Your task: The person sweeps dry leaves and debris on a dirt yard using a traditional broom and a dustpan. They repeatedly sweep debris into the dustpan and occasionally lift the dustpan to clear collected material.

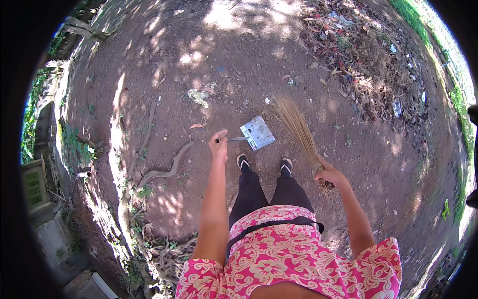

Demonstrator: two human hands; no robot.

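Observation:
My left hand point(219, 145) grips the handle of a metal dustpan point(258, 133), whose flat pan hangs or rests just in front of my feet, with dark bits of dirt on it. On the right, my right hand point(328, 174) is closed around the bound end of a stick broom point(298, 127). Its bristles fan forward and to the left, their tips beside a small white scrap point(267, 101). Whether the tips touch the soil cannot be told. Beyond the pan lies a crumpled pale wrapper point(198, 97), with a brown dry leaf point(196, 126) nearer to my left hand.
A large heap of dry leaves and litter point(366, 63) covers the ground at the upper right. Exposed tree roots point(168, 172) run along the left. My feet in flip-flops point(243, 163) stand on bare soil. A pipe end point(84, 174) juts out at the far left.

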